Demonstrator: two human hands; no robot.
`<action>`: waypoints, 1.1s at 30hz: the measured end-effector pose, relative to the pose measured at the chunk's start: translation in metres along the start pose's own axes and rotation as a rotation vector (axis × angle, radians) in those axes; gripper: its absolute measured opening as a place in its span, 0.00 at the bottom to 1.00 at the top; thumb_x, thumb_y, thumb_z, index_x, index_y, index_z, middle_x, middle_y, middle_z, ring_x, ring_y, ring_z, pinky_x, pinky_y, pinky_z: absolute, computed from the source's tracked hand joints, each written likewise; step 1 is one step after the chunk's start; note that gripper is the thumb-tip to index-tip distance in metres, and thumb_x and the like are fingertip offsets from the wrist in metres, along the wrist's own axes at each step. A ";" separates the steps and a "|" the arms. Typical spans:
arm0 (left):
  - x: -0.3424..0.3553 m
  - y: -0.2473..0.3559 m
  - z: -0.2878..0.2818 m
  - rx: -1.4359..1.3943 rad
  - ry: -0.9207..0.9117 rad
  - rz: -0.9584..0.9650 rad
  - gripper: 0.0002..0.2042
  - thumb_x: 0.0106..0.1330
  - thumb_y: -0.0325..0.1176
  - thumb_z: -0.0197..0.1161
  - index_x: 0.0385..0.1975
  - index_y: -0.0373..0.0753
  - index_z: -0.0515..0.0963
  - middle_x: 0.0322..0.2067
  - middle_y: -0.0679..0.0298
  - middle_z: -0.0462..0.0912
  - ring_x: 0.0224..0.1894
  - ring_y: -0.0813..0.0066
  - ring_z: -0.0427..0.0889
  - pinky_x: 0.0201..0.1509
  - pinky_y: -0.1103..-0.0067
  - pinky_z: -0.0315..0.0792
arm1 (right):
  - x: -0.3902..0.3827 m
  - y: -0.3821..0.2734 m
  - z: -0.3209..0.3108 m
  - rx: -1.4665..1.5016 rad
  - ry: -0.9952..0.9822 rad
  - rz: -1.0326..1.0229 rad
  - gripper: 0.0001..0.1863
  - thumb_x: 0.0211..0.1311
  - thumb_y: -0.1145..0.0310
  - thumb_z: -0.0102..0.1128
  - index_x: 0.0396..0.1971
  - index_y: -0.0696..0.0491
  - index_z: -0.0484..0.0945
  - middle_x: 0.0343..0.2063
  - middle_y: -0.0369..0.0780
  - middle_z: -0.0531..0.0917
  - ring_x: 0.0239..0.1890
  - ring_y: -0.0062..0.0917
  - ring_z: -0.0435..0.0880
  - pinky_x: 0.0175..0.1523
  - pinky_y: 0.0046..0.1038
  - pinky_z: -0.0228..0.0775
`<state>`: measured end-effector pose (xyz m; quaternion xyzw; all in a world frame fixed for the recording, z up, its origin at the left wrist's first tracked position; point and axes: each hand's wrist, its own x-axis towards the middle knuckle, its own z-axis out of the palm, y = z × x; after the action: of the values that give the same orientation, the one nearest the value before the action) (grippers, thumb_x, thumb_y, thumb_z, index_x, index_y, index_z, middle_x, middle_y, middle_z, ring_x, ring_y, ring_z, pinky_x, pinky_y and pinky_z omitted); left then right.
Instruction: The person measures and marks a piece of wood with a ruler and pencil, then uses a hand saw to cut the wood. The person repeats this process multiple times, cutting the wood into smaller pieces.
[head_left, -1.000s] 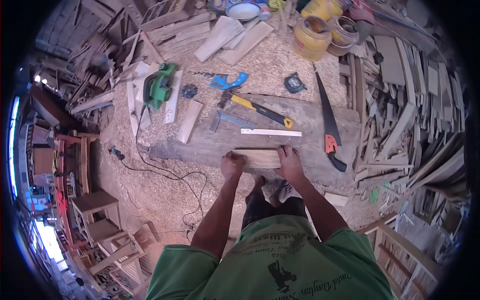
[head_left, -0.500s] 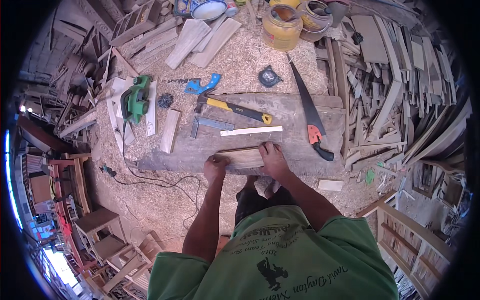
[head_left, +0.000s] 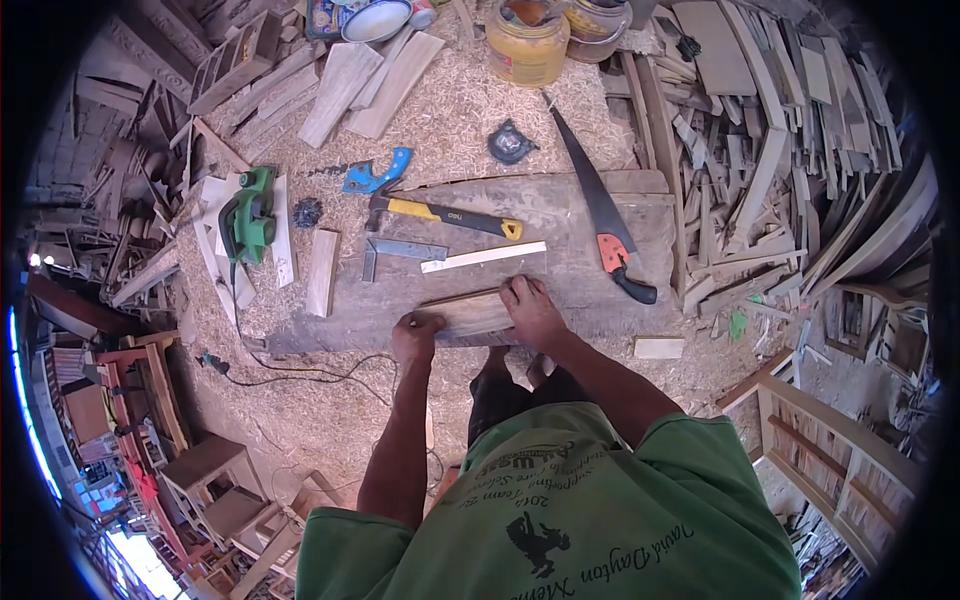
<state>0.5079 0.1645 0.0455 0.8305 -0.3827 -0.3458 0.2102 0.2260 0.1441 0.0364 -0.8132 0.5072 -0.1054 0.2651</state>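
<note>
In the head view, the block (head_left: 468,313) is lying just inside the front edge of the counter (head_left: 600,312); directions are being taken from it, twelve at the top. The left hand (head_left: 414,338) is holding its end between eight and nine o'clock, fingers curling closed around it. The right hand (head_left: 535,316) is gripping the opposite end, between two and three, fingers bending over the far side. Whether the block is bearing fully on the counter is not showing.

Principal hazard, in judgement: with the front edge so near, uneven pressure between the hands could be tipping or sliding the block toward five o'clock, where the feet (head_left: 496,362) are showing. Secondly, bare fingers are pressing on wooden edges, so a slip could be driving in splinters. Thirdly, the strip (head_left: 485,257) is lying near, between twelve and one; a forward shove could be knocking it into the hammer (head_left: 455,215) at twelve or the square (head_left: 410,249) between ten and eleven.

The saw (head_left: 592,190) is resting between one and two, blade uncovered; a wide right-arm sweep could be meeting its teeth. The planer (head_left: 250,215) is sitting at ten; the cord (head_left: 300,376), apparently its own, is trailing loosely at eight, where a leftward step could be snagging it.
</note>
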 end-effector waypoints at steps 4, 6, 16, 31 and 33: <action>-0.003 0.009 0.002 -0.106 -0.115 -0.047 0.26 0.51 0.45 0.87 0.43 0.31 0.89 0.40 0.51 0.94 0.50 0.51 0.91 0.56 0.63 0.82 | -0.001 0.001 -0.003 -0.034 0.006 -0.020 0.47 0.42 0.60 0.88 0.64 0.58 0.75 0.59 0.50 0.74 0.69 0.48 0.74 0.79 0.49 0.63; -0.002 0.016 0.018 0.081 -0.082 -0.016 0.32 0.49 0.48 0.88 0.46 0.29 0.86 0.47 0.48 0.91 0.60 0.46 0.85 0.64 0.61 0.79 | -0.001 0.001 -0.001 -0.059 0.005 -0.023 0.47 0.42 0.60 0.88 0.64 0.58 0.75 0.60 0.50 0.74 0.69 0.47 0.75 0.79 0.49 0.63; 0.029 -0.028 0.037 0.251 -0.040 0.013 0.50 0.40 0.55 0.93 0.58 0.25 0.76 0.59 0.39 0.84 0.64 0.42 0.82 0.70 0.57 0.77 | -0.008 -0.018 -0.009 0.006 -0.002 0.143 0.53 0.48 0.59 0.87 0.74 0.56 0.67 0.63 0.51 0.75 0.68 0.49 0.77 0.75 0.49 0.68; 0.013 -0.024 0.034 0.237 0.105 -0.004 0.47 0.40 0.57 0.93 0.52 0.26 0.78 0.52 0.42 0.88 0.60 0.46 0.85 0.67 0.58 0.78 | -0.127 -0.038 -0.310 0.799 0.931 0.145 0.24 0.78 0.71 0.63 0.70 0.63 0.80 0.51 0.44 0.90 0.53 0.30 0.90 0.67 0.36 0.79; 0.007 -0.002 0.032 0.201 0.028 -0.002 0.45 0.42 0.55 0.93 0.53 0.26 0.78 0.54 0.40 0.86 0.62 0.41 0.81 0.69 0.56 0.76 | -0.148 -0.058 -0.355 0.896 1.168 -0.106 0.25 0.76 0.64 0.67 0.65 0.62 0.77 0.47 0.43 0.87 0.48 0.30 0.88 0.62 0.35 0.76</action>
<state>0.4882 0.1574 0.0196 0.8526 -0.4117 -0.2941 0.1307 0.0460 0.1795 0.3793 -0.4620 0.4339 -0.7308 0.2533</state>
